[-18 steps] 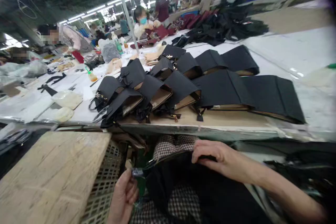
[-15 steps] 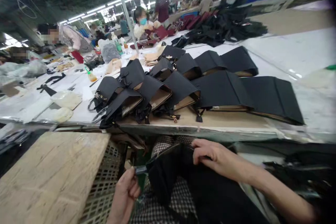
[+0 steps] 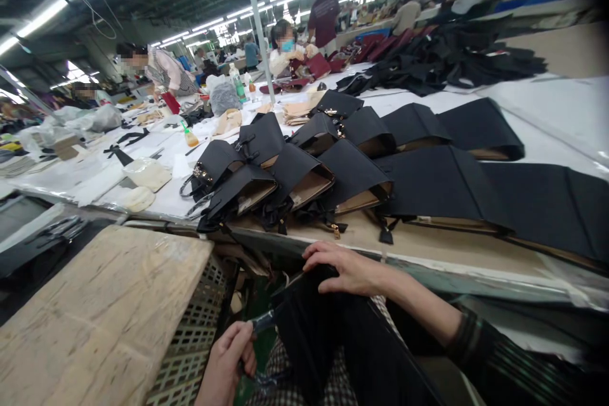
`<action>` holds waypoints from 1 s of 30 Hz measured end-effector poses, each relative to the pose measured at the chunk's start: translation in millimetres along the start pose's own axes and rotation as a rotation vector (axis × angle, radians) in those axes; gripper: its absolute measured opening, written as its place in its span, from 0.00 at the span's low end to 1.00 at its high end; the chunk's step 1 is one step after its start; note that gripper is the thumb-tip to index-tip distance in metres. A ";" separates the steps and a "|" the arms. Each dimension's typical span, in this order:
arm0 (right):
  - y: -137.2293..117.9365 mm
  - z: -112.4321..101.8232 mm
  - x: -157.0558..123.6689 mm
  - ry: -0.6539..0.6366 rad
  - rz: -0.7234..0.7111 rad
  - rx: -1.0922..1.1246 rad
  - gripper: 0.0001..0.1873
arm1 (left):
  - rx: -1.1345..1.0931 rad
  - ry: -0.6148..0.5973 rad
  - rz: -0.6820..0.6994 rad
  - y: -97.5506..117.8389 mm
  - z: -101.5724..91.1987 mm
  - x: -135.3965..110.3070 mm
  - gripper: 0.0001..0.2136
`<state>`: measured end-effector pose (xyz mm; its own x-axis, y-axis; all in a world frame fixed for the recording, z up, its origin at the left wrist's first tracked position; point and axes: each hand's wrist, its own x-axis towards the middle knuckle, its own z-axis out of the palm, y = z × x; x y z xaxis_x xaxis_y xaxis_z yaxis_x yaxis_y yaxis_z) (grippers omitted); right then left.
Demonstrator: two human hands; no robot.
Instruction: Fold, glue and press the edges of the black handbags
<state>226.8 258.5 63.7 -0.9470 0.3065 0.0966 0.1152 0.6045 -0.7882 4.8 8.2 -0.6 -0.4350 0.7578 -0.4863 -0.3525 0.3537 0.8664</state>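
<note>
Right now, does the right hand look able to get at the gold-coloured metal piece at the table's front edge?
Probably yes: the gold-coloured metal piece lies just beyond the right hand, with only the table's edge between. That hand is on the black material, so it would likely have to leave that first.

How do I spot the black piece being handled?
Find the white table with its rows of black bags. Below its near edge, over the checked cloth, is the black piece. Unlike the bags, it is under the right hand, with a glossy strip in the left hand beside it.
</note>
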 end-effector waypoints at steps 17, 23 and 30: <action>-5.8 15.5 -11.4 -0.009 0.116 0.094 0.07 | 0.769 -0.028 0.648 43.3 69.2 -4.8 0.10; -19.4 15.5 -34.6 0.018 0.106 0.191 0.06 | 0.750 -0.131 0.805 39.2 68.8 -3.9 0.09; -28.4 13.2 -44.7 0.020 0.095 0.129 0.07 | 0.803 -0.198 0.820 47.8 75.4 -11.1 0.08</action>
<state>261.9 217.9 73.8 -0.9271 0.3737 0.0289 0.1638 0.4732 -0.8656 55.3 58.0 54.8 -0.1273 0.9677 0.2178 0.6319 -0.0901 0.7698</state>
